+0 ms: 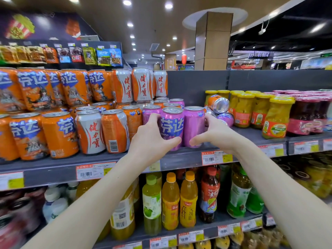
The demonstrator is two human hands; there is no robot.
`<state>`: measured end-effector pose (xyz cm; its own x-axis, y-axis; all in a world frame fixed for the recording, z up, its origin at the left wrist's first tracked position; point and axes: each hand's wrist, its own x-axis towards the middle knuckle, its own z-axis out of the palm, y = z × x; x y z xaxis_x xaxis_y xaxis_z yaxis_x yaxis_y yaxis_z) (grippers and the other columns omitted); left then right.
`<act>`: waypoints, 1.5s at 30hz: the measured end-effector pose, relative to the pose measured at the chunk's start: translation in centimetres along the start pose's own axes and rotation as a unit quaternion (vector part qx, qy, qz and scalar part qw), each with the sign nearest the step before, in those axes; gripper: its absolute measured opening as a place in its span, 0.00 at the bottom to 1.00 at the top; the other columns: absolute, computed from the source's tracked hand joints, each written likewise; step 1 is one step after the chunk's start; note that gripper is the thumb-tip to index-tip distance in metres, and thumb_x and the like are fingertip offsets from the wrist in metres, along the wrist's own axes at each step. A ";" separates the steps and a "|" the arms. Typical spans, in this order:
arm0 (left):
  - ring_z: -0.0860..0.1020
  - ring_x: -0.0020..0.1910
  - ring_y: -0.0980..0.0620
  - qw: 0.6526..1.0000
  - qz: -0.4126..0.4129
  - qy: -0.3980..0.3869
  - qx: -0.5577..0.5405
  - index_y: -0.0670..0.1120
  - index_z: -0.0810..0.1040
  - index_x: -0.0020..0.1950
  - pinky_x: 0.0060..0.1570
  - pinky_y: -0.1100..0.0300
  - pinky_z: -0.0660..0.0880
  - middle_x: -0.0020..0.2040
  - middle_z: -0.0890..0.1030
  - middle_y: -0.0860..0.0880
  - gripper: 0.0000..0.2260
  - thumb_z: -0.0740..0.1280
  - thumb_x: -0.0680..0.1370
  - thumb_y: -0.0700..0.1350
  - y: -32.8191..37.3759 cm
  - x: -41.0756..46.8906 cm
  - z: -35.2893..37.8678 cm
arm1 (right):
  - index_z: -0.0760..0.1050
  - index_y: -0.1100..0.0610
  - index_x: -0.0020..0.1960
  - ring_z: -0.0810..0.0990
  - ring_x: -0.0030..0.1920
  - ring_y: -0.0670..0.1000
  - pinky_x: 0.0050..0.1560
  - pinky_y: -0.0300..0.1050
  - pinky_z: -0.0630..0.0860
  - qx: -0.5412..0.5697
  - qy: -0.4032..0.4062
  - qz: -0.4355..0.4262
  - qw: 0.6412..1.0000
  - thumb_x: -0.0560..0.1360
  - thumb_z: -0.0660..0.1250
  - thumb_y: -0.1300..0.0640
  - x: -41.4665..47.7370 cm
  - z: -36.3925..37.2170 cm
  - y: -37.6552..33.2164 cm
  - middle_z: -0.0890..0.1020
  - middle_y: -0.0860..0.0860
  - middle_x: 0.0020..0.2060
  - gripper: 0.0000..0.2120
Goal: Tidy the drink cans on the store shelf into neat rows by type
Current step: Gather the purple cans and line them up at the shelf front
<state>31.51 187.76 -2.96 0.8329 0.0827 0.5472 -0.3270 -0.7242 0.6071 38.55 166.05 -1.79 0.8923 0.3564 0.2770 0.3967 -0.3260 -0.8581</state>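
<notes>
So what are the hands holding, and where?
The left hand grips the left purple can by its left side; the right hand grips the right purple can by its right side.

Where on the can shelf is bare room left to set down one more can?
Bare shelf shows in front of the tipped cans, between the purple cans and the yellow-lid jars. A narrow strip of it runs along the front edge. Left of the purple cans, orange cans stand packed and stacked.
</notes>
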 end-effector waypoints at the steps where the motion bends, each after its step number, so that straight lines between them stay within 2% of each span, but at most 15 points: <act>1: 0.82 0.52 0.58 1.000 0.002 0.007 0.008 0.56 0.67 0.66 0.49 0.55 0.83 0.59 0.81 0.58 0.34 0.77 0.67 0.64 0.0 -0.2 -0.3 | 0.73 0.50 0.62 0.85 0.47 0.42 0.44 0.35 0.80 -0.011 0.001 -0.009 1.000 0.61 0.82 0.65 0.0 0.3 -0.2 0.85 0.47 0.50 0.33; 6: 0.82 0.51 0.58 1.000 -0.008 0.026 0.013 0.57 0.66 0.65 0.46 0.61 0.82 0.57 0.79 0.60 0.33 0.78 0.67 0.64 -0.4 -1.0 -1.3 | 0.74 0.47 0.62 0.85 0.52 0.49 0.54 0.52 0.83 -0.026 -0.017 -0.026 0.999 0.58 0.84 0.56 0.2 1.2 -0.4 0.86 0.47 0.51 0.35; 13: 0.80 0.47 0.62 0.998 -0.052 0.043 -0.003 0.53 0.69 0.66 0.37 0.72 0.73 0.57 0.80 0.56 0.33 0.79 0.68 0.60 -0.7 -1.1 -2.3 | 0.74 0.45 0.63 0.84 0.51 0.42 0.56 0.48 0.82 -0.045 -0.015 -0.046 0.998 0.62 0.84 0.57 0.4 2.3 -1.0 0.85 0.41 0.51 0.33; 17: 0.81 0.52 0.57 0.997 -0.056 0.053 0.010 0.52 0.70 0.66 0.42 0.68 0.76 0.58 0.80 0.55 0.32 0.79 0.68 0.59 -0.8 -1.3 -2.4 | 0.73 0.45 0.61 0.84 0.51 0.41 0.53 0.44 0.82 -0.053 -0.015 -0.048 0.997 0.61 0.84 0.56 0.5 2.8 -1.3 0.84 0.41 0.51 0.33; 22: 0.80 0.55 0.53 0.993 -0.040 0.090 0.062 0.53 0.66 0.71 0.51 0.49 0.82 0.59 0.78 0.53 0.37 0.76 0.66 0.60 -1.0 -1.6 -2.3 | 0.74 0.46 0.60 0.86 0.46 0.46 0.49 0.46 0.84 -0.050 -0.006 -0.045 0.998 0.61 0.84 0.56 0.7 3.6 -1.2 0.84 0.47 0.50 0.32; 25: 0.79 0.57 0.52 0.990 -0.046 0.099 0.091 0.51 0.63 0.73 0.50 0.49 0.82 0.62 0.77 0.52 0.38 0.76 0.69 0.61 -0.9 -1.8 -2.2 | 0.72 0.45 0.62 0.85 0.47 0.43 0.51 0.45 0.83 -0.087 0.008 -0.050 0.995 0.60 0.84 0.50 0.7 4.1 -1.3 0.84 0.43 0.50 0.35; 27: 0.78 0.60 0.51 0.988 -0.052 0.098 0.104 0.50 0.58 0.77 0.50 0.52 0.81 0.65 0.75 0.49 0.41 0.75 0.71 0.59 -0.8 -1.9 -2.1 | 0.71 0.45 0.66 0.84 0.50 0.41 0.52 0.42 0.81 -0.115 -0.017 -0.043 0.992 0.63 0.83 0.50 0.4 3.8 -1.7 0.84 0.42 0.52 0.36; 30: 0.73 0.65 0.47 0.981 -0.040 0.119 0.147 0.47 0.51 0.81 0.53 0.54 0.76 0.69 0.69 0.45 0.46 0.75 0.73 0.58 0.2 -2.6 -1.7 | 0.73 0.48 0.67 0.85 0.51 0.48 0.53 0.47 0.82 -0.082 -0.017 -0.016 0.996 0.70 0.77 0.58 0.2 1.7 -2.1 0.84 0.49 0.52 0.28; 32: 0.70 0.66 0.43 0.966 0.011 0.171 0.192 0.44 0.55 0.80 0.60 0.50 0.74 0.69 0.68 0.42 0.45 0.76 0.72 0.57 0.9 -3.1 -1.4 | 0.79 0.51 0.59 0.85 0.46 0.52 0.44 0.46 0.82 -0.051 0.097 0.009 0.994 0.73 0.71 0.62 0.4 -0.2 -2.1 0.85 0.52 0.48 0.16; 34: 0.69 0.66 0.40 0.954 0.078 0.215 0.192 0.43 0.63 0.77 0.64 0.46 0.72 0.69 0.69 0.39 0.40 0.76 0.71 0.54 1.7 -3.3 -0.8 | 0.79 0.53 0.51 0.83 0.42 0.53 0.39 0.47 0.81 -0.040 0.267 0.043 0.962 0.73 0.68 0.59 1.0 -1.9 -1.2 0.84 0.53 0.44 0.07; 36: 0.70 0.64 0.39 0.952 0.136 0.225 0.157 0.43 0.71 0.72 0.64 0.46 0.71 0.68 0.71 0.40 0.32 0.75 0.72 0.50 2.4 -3.3 0.2 | 0.77 0.57 0.50 0.80 0.45 0.54 0.42 0.49 0.78 -0.108 0.370 0.098 0.917 0.72 0.69 0.49 1.8 -3.4 -0.1 0.82 0.53 0.45 0.13; 38: 0.72 0.60 0.42 0.956 0.181 0.205 0.108 0.44 0.75 0.67 0.60 0.49 0.73 0.63 0.74 0.42 0.25 0.73 0.72 0.48 3.2 -3.2 1.4 | 0.75 0.59 0.54 0.77 0.45 0.55 0.37 0.45 0.70 -0.185 0.359 0.183 0.896 0.71 0.68 0.39 2.4 -4.3 0.5 0.80 0.55 0.47 0.25; 40: 0.74 0.54 0.45 0.961 0.208 0.166 0.071 0.45 0.77 0.63 0.55 0.50 0.75 0.58 0.76 0.45 0.20 0.72 0.72 0.48 3.9 -3.0 2.6 | 0.74 0.62 0.62 0.79 0.48 0.59 0.38 0.45 0.71 -0.168 0.302 0.263 0.901 0.72 0.67 0.34 2.6 -4.3 0.0 0.80 0.59 0.52 0.33; 43: 0.75 0.51 0.48 0.972 0.210 0.098 0.023 0.47 0.77 0.62 0.50 0.51 0.77 0.55 0.76 0.49 0.18 0.68 0.73 0.50 4.8 -2.4 4.5 | 0.71 0.54 0.60 0.78 0.45 0.57 0.36 0.45 0.72 -0.068 0.221 0.317 0.920 0.73 0.68 0.34 2.7 -4.0 -1.1 0.78 0.57 0.51 0.27; 45: 0.75 0.51 0.50 0.979 0.197 0.057 0.000 0.48 0.76 0.63 0.50 0.51 0.77 0.55 0.75 0.50 0.18 0.67 0.74 0.51 5.4 -1.9 5.8 | 0.70 0.56 0.56 0.77 0.42 0.55 0.36 0.45 0.74 -0.054 0.190 0.329 0.923 0.74 0.70 0.37 2.9 -4.6 -1.3 0.78 0.56 0.48 0.25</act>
<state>30.74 179.70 -4.08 0.5876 -0.1270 0.7991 -0.6124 -0.7154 0.3366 41.62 163.47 2.07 0.9509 -0.2757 -0.1404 -0.2578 -0.4555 -0.8521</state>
